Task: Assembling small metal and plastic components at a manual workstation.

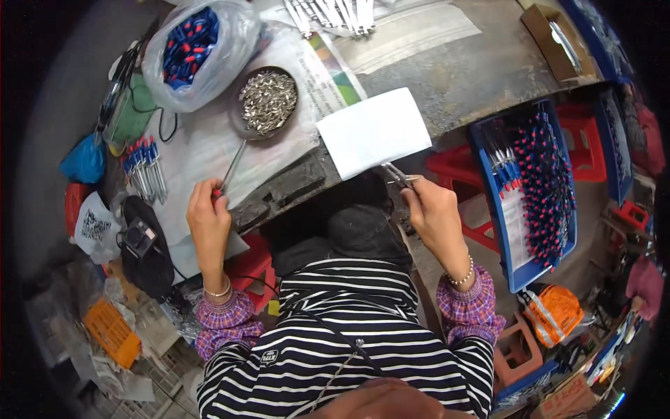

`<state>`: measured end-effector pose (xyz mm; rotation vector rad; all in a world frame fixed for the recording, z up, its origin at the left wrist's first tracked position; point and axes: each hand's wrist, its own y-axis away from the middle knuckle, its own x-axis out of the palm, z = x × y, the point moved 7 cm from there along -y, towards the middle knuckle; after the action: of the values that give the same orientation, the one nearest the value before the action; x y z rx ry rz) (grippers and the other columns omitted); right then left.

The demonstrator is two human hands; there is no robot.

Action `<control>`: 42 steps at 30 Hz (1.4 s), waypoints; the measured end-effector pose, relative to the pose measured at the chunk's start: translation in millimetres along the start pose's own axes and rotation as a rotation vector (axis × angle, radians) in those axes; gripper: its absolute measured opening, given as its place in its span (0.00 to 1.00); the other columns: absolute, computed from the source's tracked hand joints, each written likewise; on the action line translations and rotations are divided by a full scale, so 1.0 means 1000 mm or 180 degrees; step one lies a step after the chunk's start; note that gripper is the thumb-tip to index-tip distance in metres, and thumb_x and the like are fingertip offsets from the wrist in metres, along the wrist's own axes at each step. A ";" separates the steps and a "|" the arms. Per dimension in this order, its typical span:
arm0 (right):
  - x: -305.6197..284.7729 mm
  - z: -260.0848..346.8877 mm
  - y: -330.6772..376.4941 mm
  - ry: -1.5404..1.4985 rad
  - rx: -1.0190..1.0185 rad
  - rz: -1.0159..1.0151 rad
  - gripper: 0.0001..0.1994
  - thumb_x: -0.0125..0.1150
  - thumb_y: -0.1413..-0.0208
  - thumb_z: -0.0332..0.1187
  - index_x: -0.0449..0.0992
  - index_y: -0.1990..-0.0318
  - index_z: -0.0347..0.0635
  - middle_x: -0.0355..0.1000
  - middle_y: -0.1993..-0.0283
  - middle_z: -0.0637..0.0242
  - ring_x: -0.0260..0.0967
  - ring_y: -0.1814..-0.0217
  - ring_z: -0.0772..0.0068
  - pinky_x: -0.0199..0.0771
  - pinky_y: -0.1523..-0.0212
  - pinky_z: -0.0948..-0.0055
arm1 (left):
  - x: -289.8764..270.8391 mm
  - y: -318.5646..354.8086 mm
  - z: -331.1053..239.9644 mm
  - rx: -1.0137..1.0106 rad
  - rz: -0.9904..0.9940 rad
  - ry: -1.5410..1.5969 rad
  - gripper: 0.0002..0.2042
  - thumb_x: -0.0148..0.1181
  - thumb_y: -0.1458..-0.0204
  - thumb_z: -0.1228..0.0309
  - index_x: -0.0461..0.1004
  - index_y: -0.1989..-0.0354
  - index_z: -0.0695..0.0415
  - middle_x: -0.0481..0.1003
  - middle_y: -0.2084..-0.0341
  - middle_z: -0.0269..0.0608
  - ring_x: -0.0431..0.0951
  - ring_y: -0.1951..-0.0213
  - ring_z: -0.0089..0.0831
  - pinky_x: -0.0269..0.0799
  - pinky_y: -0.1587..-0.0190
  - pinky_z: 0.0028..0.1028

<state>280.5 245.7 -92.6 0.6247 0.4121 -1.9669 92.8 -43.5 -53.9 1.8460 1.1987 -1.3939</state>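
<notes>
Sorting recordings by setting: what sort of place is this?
Probably a small assembly workshop: the worn workbench carries a round bowl full of small metal parts and a clear bag of blue-and-red pieces.

So there's a black-and-white square code on a white bag (97, 220), tiny lettering on a dark patch (269, 357) on the striped shirt (391, 349), and big red characters on a cardboard box (569, 401). Print on the colourful sheet (342, 80) on the table (453, 91) is too small to read, tbh.
</notes>
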 end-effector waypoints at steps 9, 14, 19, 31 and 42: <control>0.019 0.012 -0.011 0.0923 -0.0495 0.0181 0.04 0.54 0.51 0.24 0.66 0.69 0.36 0.67 0.75 0.54 0.68 0.74 0.52 0.67 0.76 0.60 | -0.008 -0.001 -0.023 0.0023 0.0304 0.3369 0.07 0.51 0.51 0.82 0.67 0.64 0.62 0.67 0.71 0.41 0.69 0.70 0.29 0.68 0.64 0.27; 0.026 0.016 -0.008 0.1182 -0.0542 0.0241 0.04 0.52 0.53 0.23 0.63 0.72 0.38 0.65 0.78 0.57 0.68 0.75 0.54 0.68 0.76 0.61 | 0.027 -0.012 -0.105 0.0260 0.0983 0.4283 0.05 0.46 0.46 0.83 0.63 0.63 0.61 0.70 0.64 0.47 0.75 0.59 0.38 0.73 0.53 0.36; 0.030 0.016 -0.008 0.1204 -0.0487 0.0280 0.04 0.52 0.53 0.23 0.63 0.72 0.38 0.66 0.78 0.56 0.68 0.76 0.54 0.68 0.77 0.61 | 0.031 -0.030 -0.174 0.1962 0.0940 0.3962 0.10 0.45 0.50 0.88 0.64 0.60 0.64 0.71 0.64 0.50 0.75 0.60 0.40 0.71 0.51 0.38; 0.027 0.010 -0.008 0.0844 -0.0355 0.0299 0.04 0.53 0.50 0.25 0.65 0.70 0.36 0.69 0.76 0.52 0.68 0.77 0.49 0.68 0.77 0.56 | 0.075 -0.026 -0.179 0.1875 0.1191 0.3288 0.08 0.49 0.48 0.85 0.65 0.59 0.65 0.72 0.67 0.50 0.74 0.65 0.34 0.70 0.57 0.29; 0.017 0.035 0.012 -0.0179 -0.0797 0.0057 0.09 0.55 0.52 0.19 0.73 0.61 0.34 0.71 0.72 0.51 0.71 0.73 0.52 0.69 0.74 0.68 | 0.020 -0.026 -0.100 0.0648 0.0793 0.4537 0.08 0.52 0.44 0.73 0.66 0.61 0.65 0.70 0.75 0.40 0.71 0.73 0.24 0.70 0.68 0.24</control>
<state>275.5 209.3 -74.2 0.4109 0.6043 -1.8733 118.7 57.6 -37.4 3.0815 1.2635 0.1654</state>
